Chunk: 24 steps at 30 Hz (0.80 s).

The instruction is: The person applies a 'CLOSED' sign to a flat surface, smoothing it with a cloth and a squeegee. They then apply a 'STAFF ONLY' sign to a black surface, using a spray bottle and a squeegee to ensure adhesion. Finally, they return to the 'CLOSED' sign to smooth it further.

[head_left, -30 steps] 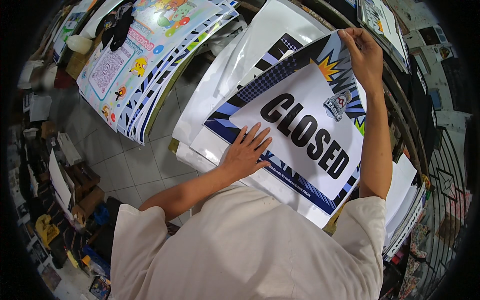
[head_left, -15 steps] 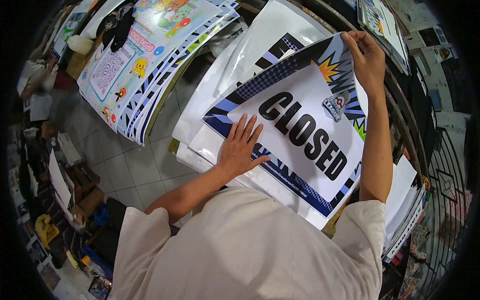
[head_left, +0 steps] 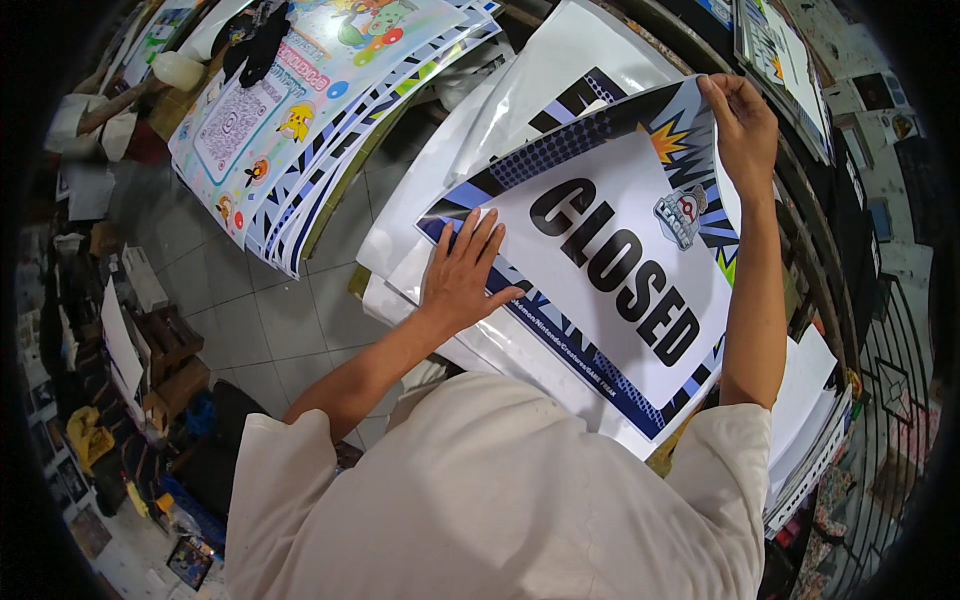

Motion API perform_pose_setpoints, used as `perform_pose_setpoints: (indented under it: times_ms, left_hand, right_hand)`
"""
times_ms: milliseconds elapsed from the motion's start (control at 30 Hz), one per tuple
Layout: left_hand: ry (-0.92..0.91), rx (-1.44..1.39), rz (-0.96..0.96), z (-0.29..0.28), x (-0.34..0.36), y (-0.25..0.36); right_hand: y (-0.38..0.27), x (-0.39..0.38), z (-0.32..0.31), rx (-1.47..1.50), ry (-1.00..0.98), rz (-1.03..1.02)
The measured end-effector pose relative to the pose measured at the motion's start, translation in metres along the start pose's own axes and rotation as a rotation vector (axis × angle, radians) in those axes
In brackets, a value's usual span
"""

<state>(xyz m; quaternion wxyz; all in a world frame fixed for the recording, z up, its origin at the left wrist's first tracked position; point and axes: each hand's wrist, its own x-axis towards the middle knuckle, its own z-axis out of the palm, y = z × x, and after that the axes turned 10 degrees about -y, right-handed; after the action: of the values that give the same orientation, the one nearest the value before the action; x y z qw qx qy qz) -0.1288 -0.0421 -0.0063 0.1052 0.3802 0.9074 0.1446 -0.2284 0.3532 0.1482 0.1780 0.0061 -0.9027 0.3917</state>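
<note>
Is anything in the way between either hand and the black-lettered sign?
Nothing visible. The left hand lies flat on the left end of the black-lettered sign, and the right hand pinches its upper-right corner. The white sheets are underneath it, not between it and either hand.

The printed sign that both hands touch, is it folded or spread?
The sign is spread: its printed face shows no fold, the left hand lies on it, the right hand holds a corner.
</note>
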Motion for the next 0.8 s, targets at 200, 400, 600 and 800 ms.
perform_pose_setpoints:
  times_ms: [200, 400, 600, 800]
  left_hand:
    - [-0.001, -0.076, -0.063, -0.004, 0.004, 0.004]
    - [0.068, 0.004, -0.126, -0.003, 0.018, -0.002]
    - [0.042, 0.058, -0.193, -0.007, 0.026, -0.003]
    - [0.06, 0.037, -0.193, -0.005, 0.031, -0.005]
  right_hand:
    - [0.01, 0.004, 0.005, -0.031, -0.017, -0.023]
    - [0.015, 0.007, 0.012, -0.01, -0.022, 0.006]
    - [0.009, 0.01, 0.018, -0.038, 0.002, -0.041]
    - [0.007, 0.015, 0.02, -0.06, -0.005, -0.065]
